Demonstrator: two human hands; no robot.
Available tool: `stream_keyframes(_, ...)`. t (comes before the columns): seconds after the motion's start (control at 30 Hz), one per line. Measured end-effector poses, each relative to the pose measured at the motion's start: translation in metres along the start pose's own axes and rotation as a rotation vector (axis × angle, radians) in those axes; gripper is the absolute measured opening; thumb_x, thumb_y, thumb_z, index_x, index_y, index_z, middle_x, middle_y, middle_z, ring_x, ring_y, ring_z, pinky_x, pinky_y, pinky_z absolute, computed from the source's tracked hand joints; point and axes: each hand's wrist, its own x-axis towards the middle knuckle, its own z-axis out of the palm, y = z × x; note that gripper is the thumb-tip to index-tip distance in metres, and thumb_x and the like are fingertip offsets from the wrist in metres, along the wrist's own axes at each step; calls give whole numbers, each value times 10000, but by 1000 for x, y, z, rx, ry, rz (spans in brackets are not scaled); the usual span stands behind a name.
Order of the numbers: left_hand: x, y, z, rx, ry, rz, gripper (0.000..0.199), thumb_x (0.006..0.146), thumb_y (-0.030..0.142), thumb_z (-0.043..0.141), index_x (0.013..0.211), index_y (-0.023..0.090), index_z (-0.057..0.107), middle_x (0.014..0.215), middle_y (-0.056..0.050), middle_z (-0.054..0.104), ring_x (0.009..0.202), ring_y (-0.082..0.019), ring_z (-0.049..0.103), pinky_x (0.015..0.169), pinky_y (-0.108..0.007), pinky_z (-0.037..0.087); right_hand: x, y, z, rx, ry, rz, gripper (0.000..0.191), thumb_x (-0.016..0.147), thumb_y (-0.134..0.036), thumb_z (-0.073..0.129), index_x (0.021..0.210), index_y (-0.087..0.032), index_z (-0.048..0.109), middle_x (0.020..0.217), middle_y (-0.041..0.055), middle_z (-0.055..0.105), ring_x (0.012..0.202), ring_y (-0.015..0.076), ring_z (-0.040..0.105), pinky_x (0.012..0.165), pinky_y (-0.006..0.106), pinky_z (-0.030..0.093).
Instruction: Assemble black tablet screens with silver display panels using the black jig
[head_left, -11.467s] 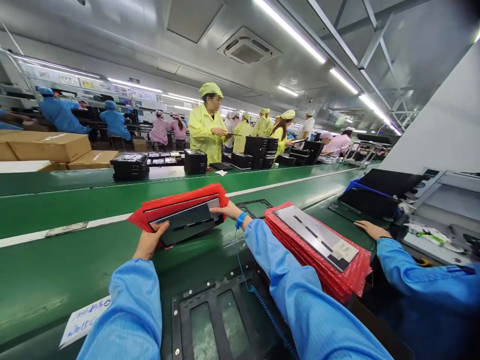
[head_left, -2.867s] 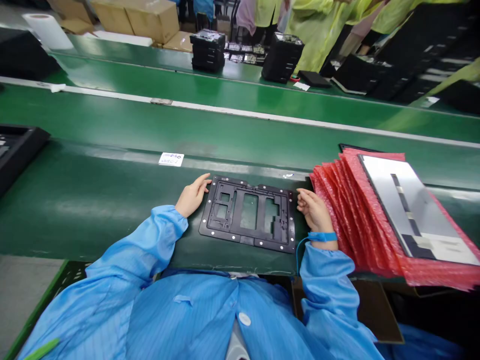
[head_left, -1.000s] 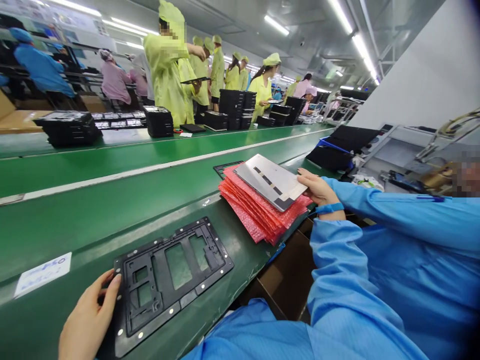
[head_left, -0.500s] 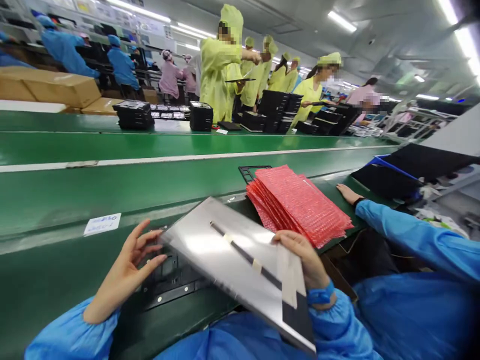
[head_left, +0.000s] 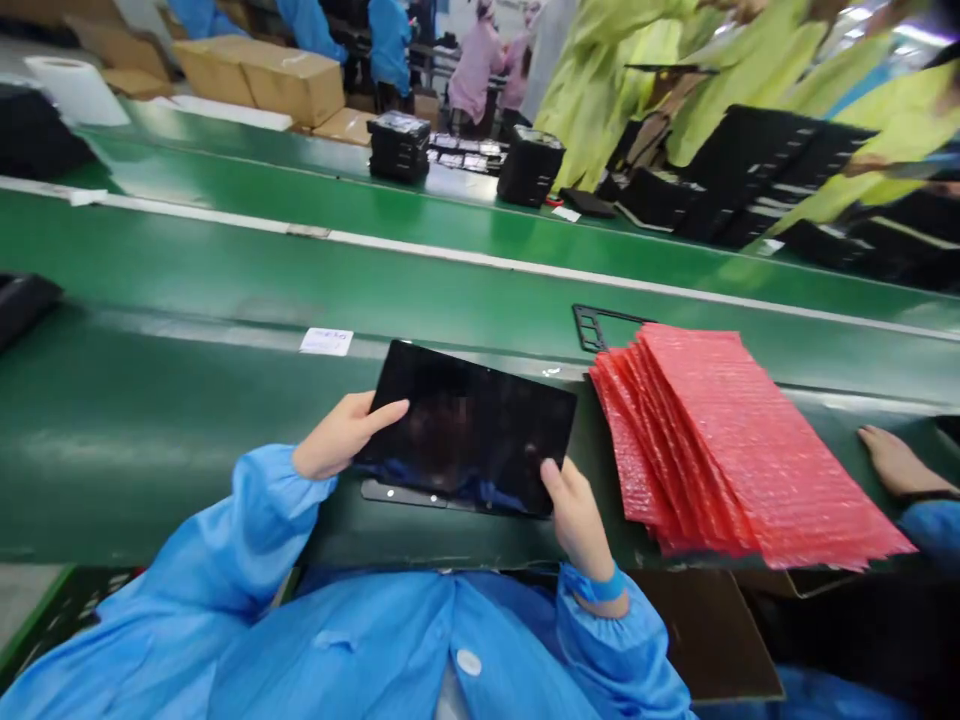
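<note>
Both my hands hold a thin black glossy display panel low over the green conveyor, with its glass side up. My left hand grips its left edge, thumb lying on the glass. My right hand, with a blue wristband, holds the near right corner. Beneath the panel, a black metal fixture plate shows only along its near edge; the rest is hidden. To the right lies a fanned stack of red bubble-wrap pouches.
A co-worker's hand rests at the right edge. A second black frame pokes from under the pouches. A paper label lies on the belt. Farther off stand stacks of black trays, cardboard boxes and people in yellow gowns.
The panel has come from the top of the red stack and turned over, its silver back now down and black glass up. It lies over the fixture, which it mostly covers.
</note>
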Motion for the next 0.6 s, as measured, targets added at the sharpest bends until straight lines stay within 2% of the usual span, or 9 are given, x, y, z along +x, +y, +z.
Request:
stream_keyframes(0.03,2,-2,5,-37,-19,-11,432,776,530,674,964,141,693,902,-53,712,838,-214,642,734,-312,519,3,2,2,-76,104,-60,536,861,-626,538,1101,-162,658,1125,113,673,1055,259,610,955,385,475)
stream_keyframes(0.07,5,-5,9,-70,-41,0,432,791,519,663,1004,143,689,952,-61,710,892,-219,639,788,-326,517,5,5,4,-122,164,-103,516,857,-544,603,1211,-169,608,1211,108,636,1137,264,570,1022,403,427)
stream_keyframes(0.17,8,-14,12,-122,-72,108,494,853,462,603,1248,165,584,1093,-74,674,1015,-210,612,920,-349,479,9,13,7,-149,215,-119,632,866,-469,624,1396,-165,465,1352,113,541,1244,262,502,1111,417,337)
stream_keyframes(0.27,10,-28,8,15,-25,183,647,875,426,564,1440,180,365,1046,-67,657,902,-183,620,841,-336,503,9,22,5,-214,238,-70,739,840,-490,646,1449,-150,399,1370,124,524,1271,273,481,1124,420,321)
stream_keyframes(0.3,11,-33,6,116,15,197,662,865,425,572,1440,170,364,999,-59,650,828,-171,611,796,-326,507,9,25,4,-247,233,-59,755,836,-498,647,1454,-149,390,1353,126,539,1258,276,494,1115,422,334)
stream_keyframes(0.43,15,-48,2,465,164,300,535,817,418,623,1265,136,550,948,-44,566,665,-121,509,696,-294,484,8,30,3,-328,229,-58,761,837,-530,627,1463,-175,379,1308,107,579,1208,271,540,1083,407,374)
stream_keyframes(0.6,19,-54,2,486,149,323,433,823,381,620,1185,148,571,934,-31,505,645,-109,481,693,-292,478,6,30,5,-407,222,-55,721,849,-536,606,1461,-224,384,1329,87,568,1192,284,551,1057,423,390)
